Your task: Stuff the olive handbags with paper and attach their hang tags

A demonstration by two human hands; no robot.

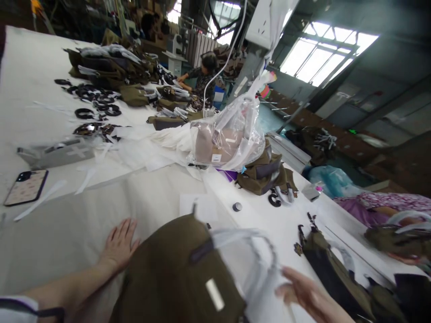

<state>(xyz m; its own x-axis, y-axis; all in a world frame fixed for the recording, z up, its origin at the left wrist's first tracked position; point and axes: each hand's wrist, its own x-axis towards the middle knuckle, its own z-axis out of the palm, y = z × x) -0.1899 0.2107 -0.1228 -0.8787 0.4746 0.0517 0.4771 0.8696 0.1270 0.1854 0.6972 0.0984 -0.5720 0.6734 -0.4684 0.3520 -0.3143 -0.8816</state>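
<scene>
An olive-green handbag stands in front of me, with a pale label on its side and grey-wrapped handles reaching to the right. To its left, my left hand lies flat on the pale table covering, fingers stretched out and holding nothing. My right hand is beside the wrapped handles, somewhat blurred, its fingers extended and apart. Whether its fingertips touch the handles I cannot tell. The bag's lower part is cut off by the frame's bottom edge.
A phone lies at the left. Further back are a plastic-covered pinkish bag, piled olive bags and black straps. A small round container stands mid-table. Another person's sleeve and more olive bags are at right.
</scene>
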